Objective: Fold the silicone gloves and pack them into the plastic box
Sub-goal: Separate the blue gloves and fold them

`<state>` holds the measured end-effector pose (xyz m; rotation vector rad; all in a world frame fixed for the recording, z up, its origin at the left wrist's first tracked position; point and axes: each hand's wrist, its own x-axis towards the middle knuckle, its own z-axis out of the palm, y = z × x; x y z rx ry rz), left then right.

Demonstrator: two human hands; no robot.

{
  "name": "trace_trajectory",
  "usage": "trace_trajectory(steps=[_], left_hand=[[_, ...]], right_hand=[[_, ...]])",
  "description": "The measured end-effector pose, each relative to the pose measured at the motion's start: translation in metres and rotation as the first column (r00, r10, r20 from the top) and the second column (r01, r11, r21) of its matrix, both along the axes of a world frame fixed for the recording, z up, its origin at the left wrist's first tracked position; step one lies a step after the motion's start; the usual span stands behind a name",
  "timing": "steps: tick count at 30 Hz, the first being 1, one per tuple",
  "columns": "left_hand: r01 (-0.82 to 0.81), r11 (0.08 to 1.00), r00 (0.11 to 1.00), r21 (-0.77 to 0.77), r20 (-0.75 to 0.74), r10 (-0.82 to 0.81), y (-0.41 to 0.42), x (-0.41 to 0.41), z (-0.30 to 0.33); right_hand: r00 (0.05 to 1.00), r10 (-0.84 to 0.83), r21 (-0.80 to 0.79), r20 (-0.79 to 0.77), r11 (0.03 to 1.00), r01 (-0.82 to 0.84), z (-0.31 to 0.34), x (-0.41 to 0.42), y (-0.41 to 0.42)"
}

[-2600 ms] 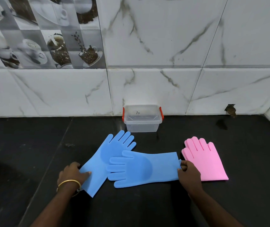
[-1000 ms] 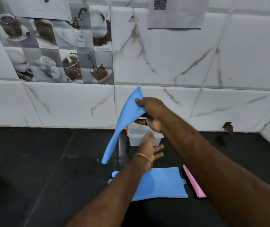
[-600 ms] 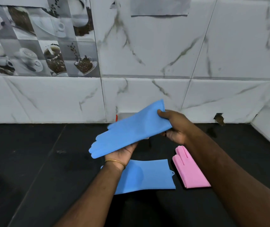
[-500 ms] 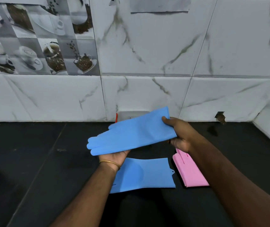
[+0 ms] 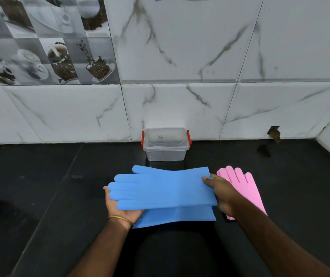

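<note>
The right hand (image 5: 223, 193) pinched the cuff edge of the upper blue glove (image 5: 162, 187), thumb on top and the other fingers curled out of sight beneath. The left hand (image 5: 120, 206) lay palm up, fingers straight, under the glove's finger end, bearing it flat without curling round it; a gold bangle (image 5: 120, 218) sat on that wrist. The glove stretched level between the two hands, fingers pointing left, cuff to the right.

Directly below it lay the second blue glove (image 5: 178, 216) on the black tabletop (image 5: 40, 196), only its near strip and cuff corner showing past the held one. Just right of the right hand lay the pink gloves (image 5: 244, 188), fingers pointing away, partly hidden by the wrist; whether they were one or two stacked could not be told.

Beyond the gloves, against the marble-tiled wall (image 5: 180, 56), stood the clear plastic box (image 5: 165, 144) with red side clips, its lid on. A small dark scrawl marked the lid, too faint to read. A strip of bare tabletop lay between box and gloves, with wide dark surface to the left and right. The wall's corner closed in at far right, where a chipped hole (image 5: 274, 132) broke the tile's lower edge. Coffee-cup picture tiles (image 5: 40, 37) filled the upper left.
</note>
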<state>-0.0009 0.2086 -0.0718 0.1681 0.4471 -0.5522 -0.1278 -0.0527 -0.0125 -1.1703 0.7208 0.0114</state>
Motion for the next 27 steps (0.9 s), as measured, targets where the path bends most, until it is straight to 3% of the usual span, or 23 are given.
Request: trace_trajectory(steps=[3, 7, 14, 27], left_hand=[[0.103, 0.973, 0.989, 0.205, 0.079, -0.121, 0.004, -0.005, -0.014], [0.192, 0.923, 0.975, 0.333, 0.041, -0.217, 0.005, -0.007, -0.024], [0.259, 0.910, 0.963, 0.323, -0.014, -0.269, 0.007, -0.002, -0.040], [0.332, 0.895, 0.931, 0.297, 0.049, -0.362, 0.009, 0.000, -0.030]], right_hand=[[0.998, -0.013, -0.014, -0.060, 1.000, 0.012, -0.014, -0.004, 0.003], [0.990, -0.039, -0.039, -0.136, 0.999, 0.034, -0.029, -0.006, 0.000], [0.984, -0.016, -0.114, -0.175, 0.993, -0.004, -0.046, 0.001, -0.001], [0.945, 0.024, -0.342, -0.325, 0.929, -0.141, -0.056, 0.006, -0.003]])
